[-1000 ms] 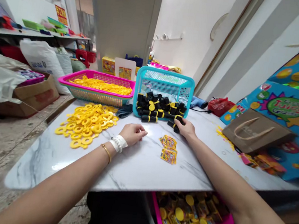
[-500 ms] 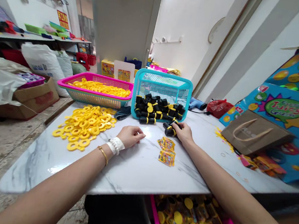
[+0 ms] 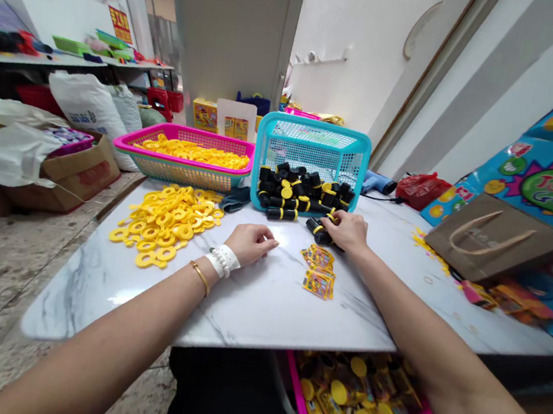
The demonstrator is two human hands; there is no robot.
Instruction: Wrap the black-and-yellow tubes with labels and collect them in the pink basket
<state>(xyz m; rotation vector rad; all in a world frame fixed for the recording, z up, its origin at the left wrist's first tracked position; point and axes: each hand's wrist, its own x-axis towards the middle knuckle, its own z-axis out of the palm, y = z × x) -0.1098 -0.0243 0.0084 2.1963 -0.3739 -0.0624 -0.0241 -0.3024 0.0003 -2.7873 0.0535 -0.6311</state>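
Observation:
My right hand (image 3: 350, 231) reaches to the front of the turquoise basket (image 3: 261, 158), its fingers closed on one of a few small black cylinders (image 3: 321, 235) with yellow bands. Part of that cylinder is hidden under the fingers. My left hand (image 3: 252, 244) rests on the table to the left, fingers curled together with nothing visible in them. Between the hands and a little nearer lie small yellow printed stickers (image 3: 318, 283). Another black cylinder (image 3: 282, 214) lies just before the basket, which is tipped toward me and holds many more.
Yellow rings (image 3: 166, 224) are heaped on the left of the marbled table (image 3: 243, 317). Behind them stands a pink-rimmed basket (image 3: 128, 143) of yellow pieces. A brown paper bag (image 3: 494, 244) lies at right. Below the table edge, a pink crate (image 3: 302, 405) holds yellow-capped tubes.
The view has swung slightly, shifting everything right and up. My right hand stays at the black cylinders, its fingers now further over them. My left hand keeps about the same pose.

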